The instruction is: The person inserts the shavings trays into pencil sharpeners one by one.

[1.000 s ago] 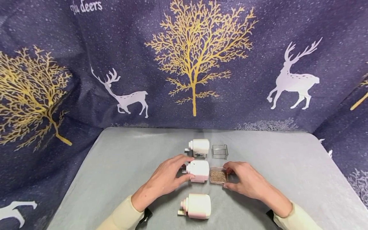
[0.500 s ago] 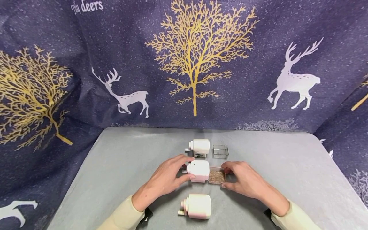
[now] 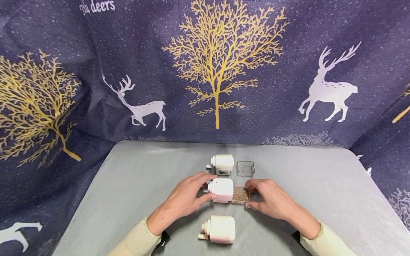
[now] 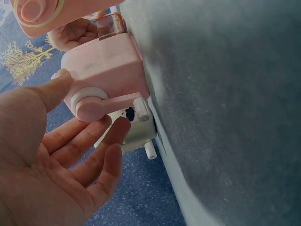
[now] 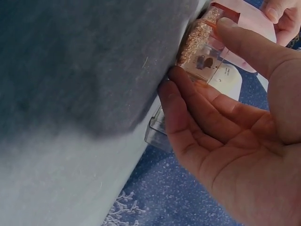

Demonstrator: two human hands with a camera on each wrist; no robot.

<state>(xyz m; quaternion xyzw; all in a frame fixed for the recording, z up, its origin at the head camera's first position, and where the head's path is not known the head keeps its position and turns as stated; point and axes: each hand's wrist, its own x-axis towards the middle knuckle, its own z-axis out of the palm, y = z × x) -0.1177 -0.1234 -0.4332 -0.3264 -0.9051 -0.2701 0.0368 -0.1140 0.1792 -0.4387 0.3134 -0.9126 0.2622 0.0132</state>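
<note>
A pink crank pencil sharpener [image 3: 223, 188] stands in the middle of the table. My left hand [image 3: 185, 195] holds it at its crank end, thumb on the near side and fingers on the far side. In the left wrist view, the crank [image 4: 120, 102] of this sharpener shows between thumb and fingers. Opposite, my right hand [image 3: 276, 200] pinches the clear shavings drawer [image 3: 240, 196] between thumb and fingers. Brown shavings [image 5: 197, 40] lie inside this drawer. Its inner end meets the sharpener's open side, and part of it is hidden inside.
Behind stands a white crank sharpener [image 3: 224, 163], with a clear drawer [image 3: 245, 169] lying to its right. Nearer the front is a cream-and-pink sharpener [image 3: 222, 229]. A deer-print cloth [image 3: 256, 117] hangs beyond the grey table [image 3: 144, 170].
My right hand has moved left with the shavings drawer, so the drawer now sits closer into the pink sharpener. My left hand has kept its hold in place.
</note>
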